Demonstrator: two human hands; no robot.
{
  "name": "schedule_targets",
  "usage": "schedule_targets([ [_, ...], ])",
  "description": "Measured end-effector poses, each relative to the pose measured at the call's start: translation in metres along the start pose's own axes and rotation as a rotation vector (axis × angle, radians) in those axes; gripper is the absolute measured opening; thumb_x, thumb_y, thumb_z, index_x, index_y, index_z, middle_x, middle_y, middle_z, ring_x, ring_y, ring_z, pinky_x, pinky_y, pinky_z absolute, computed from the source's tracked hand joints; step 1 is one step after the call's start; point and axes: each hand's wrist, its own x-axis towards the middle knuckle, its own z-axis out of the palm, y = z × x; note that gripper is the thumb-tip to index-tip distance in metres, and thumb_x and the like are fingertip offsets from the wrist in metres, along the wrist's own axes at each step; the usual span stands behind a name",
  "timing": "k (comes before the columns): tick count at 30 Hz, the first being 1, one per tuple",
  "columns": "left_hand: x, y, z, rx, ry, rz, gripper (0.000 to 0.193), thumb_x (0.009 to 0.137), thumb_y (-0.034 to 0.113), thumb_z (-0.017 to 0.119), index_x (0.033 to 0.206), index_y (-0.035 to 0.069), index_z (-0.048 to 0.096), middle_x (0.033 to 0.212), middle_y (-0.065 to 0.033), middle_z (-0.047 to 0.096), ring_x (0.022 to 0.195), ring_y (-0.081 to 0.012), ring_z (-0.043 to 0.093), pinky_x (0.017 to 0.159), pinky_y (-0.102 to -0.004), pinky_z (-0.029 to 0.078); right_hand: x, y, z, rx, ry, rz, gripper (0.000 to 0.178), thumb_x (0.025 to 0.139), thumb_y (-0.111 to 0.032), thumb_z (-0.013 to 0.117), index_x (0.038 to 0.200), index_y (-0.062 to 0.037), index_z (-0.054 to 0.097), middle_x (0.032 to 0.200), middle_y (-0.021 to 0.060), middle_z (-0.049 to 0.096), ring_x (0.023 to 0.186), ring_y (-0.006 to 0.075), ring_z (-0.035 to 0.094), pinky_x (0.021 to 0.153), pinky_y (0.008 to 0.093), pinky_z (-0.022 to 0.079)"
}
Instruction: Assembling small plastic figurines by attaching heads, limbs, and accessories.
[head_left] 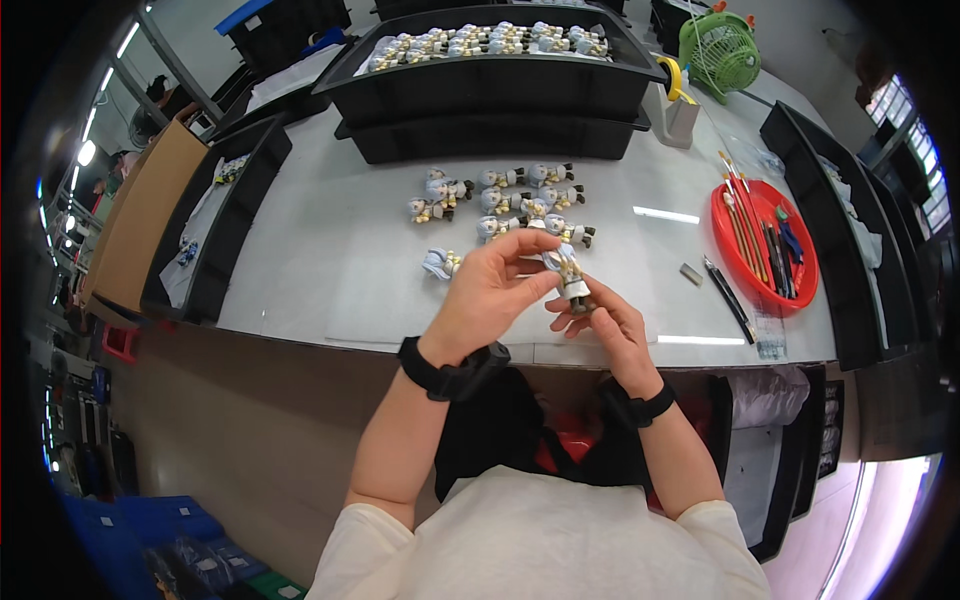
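Between my two hands is a small figurine (568, 275) with pale hair, a white outfit and dark boots. My left hand (493, 290) pinches it near the head with thumb and fingers. Lower down, the fingers of my right hand (612, 328) close round its boots. Just beyond my hands, several similar figurines (503, 200) lie on their sides in loose groups on the white table (330, 240). One more figurine (440, 263) lies alone, left of my left hand.
Stacked black bins (490, 105) full of figurines stand at the back. To the right are a red tray (763, 285) of brushes and tools, a black pen-like tool (730, 298), a small grey block (690, 273), a tape dispenser (672, 112) and a green fan (722, 52). Black trays (215, 215) flank the table.
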Motion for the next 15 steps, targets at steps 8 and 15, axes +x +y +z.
schedule_targets([
  [8, -0.006, -0.042, 0.015, -0.587, 0.168, -0.121, 0.031, 0.087, 0.005, 0.044, 0.118, 0.002, 0.046, 0.11, -0.0084, 0.054, 0.1, -0.015, 0.052, 0.088, -0.0292, 0.042, 0.002, 0.007, -0.001, -0.1, 0.113, 0.084, 0.035, 0.086, -0.012, 0.049, 0.119, 0.0026, 0.046, 0.095, 0.0117, 0.059, 0.078, 0.0135, 0.058, 0.067, 0.0241, 0.046],
  [15, -0.009, -0.061, 0.02, -0.428, 0.305, -0.087, 0.025, 0.084, 0.01, 0.055, 0.108, 0.003, 0.054, 0.099, -0.0037, 0.058, 0.089, -0.0098, 0.054, 0.076, -0.0237, 0.045, 0.004, 0.003, -0.002, -0.081, 0.091, 0.161, 0.036, 0.089, -0.015, 0.043, 0.119, 0.0039, 0.045, 0.091, 0.0124, 0.06, 0.077, 0.0144, 0.057, 0.069, 0.0254, 0.046],
])
